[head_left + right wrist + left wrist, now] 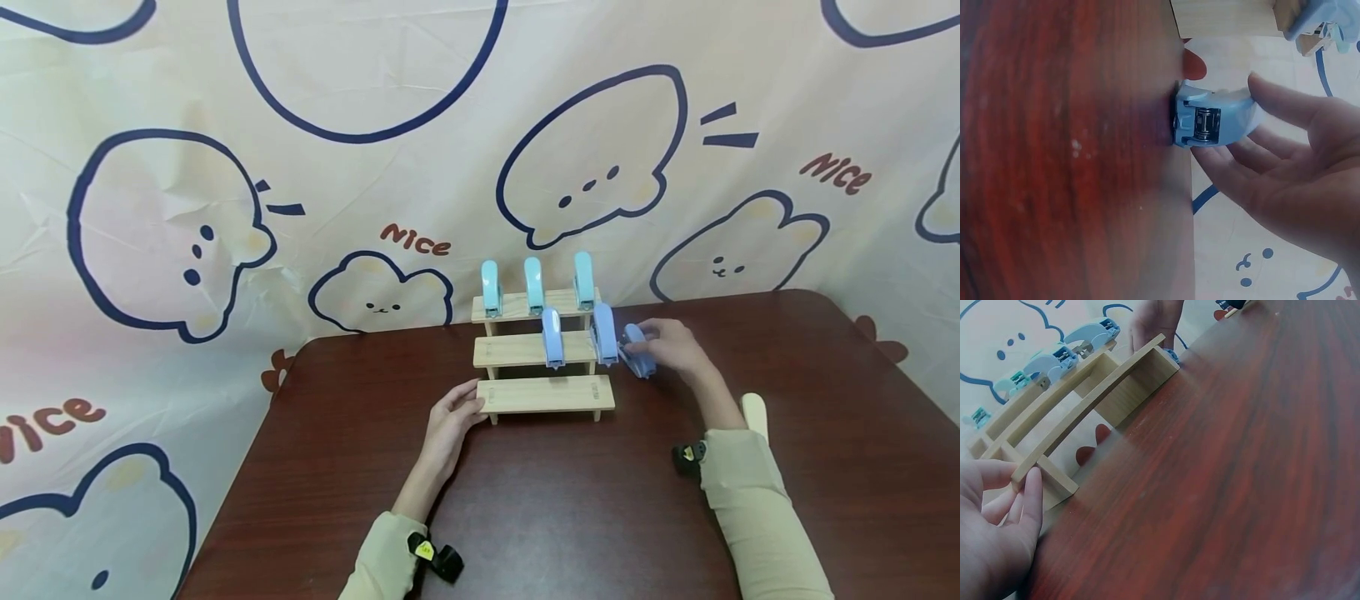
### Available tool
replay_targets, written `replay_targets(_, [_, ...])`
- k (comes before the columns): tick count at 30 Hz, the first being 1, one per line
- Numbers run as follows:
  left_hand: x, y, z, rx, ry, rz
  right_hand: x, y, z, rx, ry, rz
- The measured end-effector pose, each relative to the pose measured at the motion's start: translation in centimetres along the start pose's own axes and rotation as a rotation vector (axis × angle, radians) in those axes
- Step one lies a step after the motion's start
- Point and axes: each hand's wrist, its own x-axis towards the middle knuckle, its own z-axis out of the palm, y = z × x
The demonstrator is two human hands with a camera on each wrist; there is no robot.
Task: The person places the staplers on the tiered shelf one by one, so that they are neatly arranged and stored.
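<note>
A three-step wooden rack (545, 394) stands on the table. My left hand (453, 419) pinches the left end of its lowest board between thumb and fingers, as the left wrist view shows up close. Right of the rack, my right hand (675, 343) holds a small blue stapler (1225, 119) by its rounded end, its spring end down at the tabletop. Two periwinkle-blue staplers, a left one (552, 337) and a right one (604, 334), stand on the middle step. On the top step are three turquoise staplers (534, 285). The lowest step is bare.
The dark red-brown table (570, 508) stretches out around the rack. Behind it hangs a pale cloth (450, 192) with cartoon outlines. A pale rounded object (754, 415) lies beside the right sleeve. Each wrist wears a black camera (448, 563).
</note>
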Motion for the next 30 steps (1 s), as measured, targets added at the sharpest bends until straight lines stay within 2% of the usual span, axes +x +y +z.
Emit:
replay_targets(7, [0.0, 0.0, 0.1, -0.001, 0.001, 0.001, -0.3, 0.1, -0.3, 0.042, 0.055, 0.045])
replay_targets(20, [0.1, 0.0, 0.0, -0.005, -0.001, -0.003, -0.8, 0.0, -1.1, 0.136, 0.143, 0.08])
replay_targets(30, [0.1, -0.1, 0.0, -0.003, 0.007, -0.001, -1.6, -1.0, -1.9, 0.233, 0.189, 0.074])
